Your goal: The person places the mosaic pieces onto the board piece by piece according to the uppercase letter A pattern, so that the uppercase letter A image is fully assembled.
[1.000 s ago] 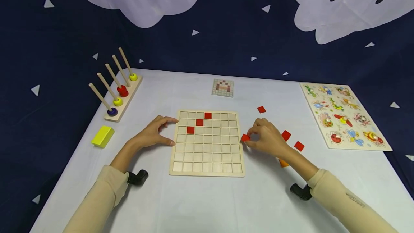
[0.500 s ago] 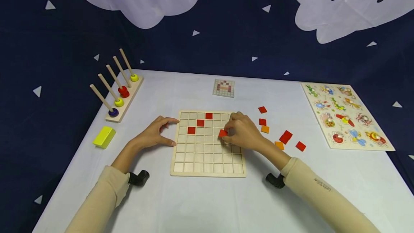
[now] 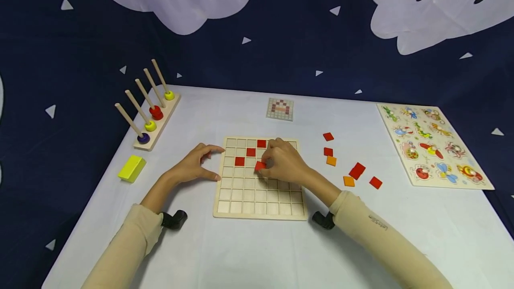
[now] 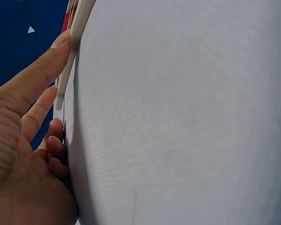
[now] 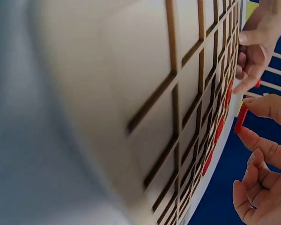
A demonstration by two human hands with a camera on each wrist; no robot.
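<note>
A wooden grid board (image 3: 260, 215) lies in the middle of the table, with red tiles (image 3: 250, 152) seated in a diagonal in its upper left cells. At the board's left edge my left hand (image 3: 192, 164) spreads thumb and index finger, their tips touching the rim; the left wrist view shows the thumb (image 4: 61, 41) against the board's side. Between thumb and index finger my right hand (image 3: 284, 162) pinches a red square tile (image 3: 259, 166), over the board just below and right of the placed ones. In the right wrist view this tile (image 5: 240, 117) is clear of the grid.
Loose red tiles (image 3: 357, 171) and orange tiles (image 3: 349, 181) lie right of the board. Behind it lies a small pattern card (image 3: 279, 109). A peg stand with rings (image 3: 158, 124) and a yellow block (image 3: 132, 168) are at left, an insect puzzle (image 3: 435, 146) at right.
My right hand has carried the red tile leftward from beside the board's right edge to over its upper middle cells. The left hand has stayed at the left edge.
</note>
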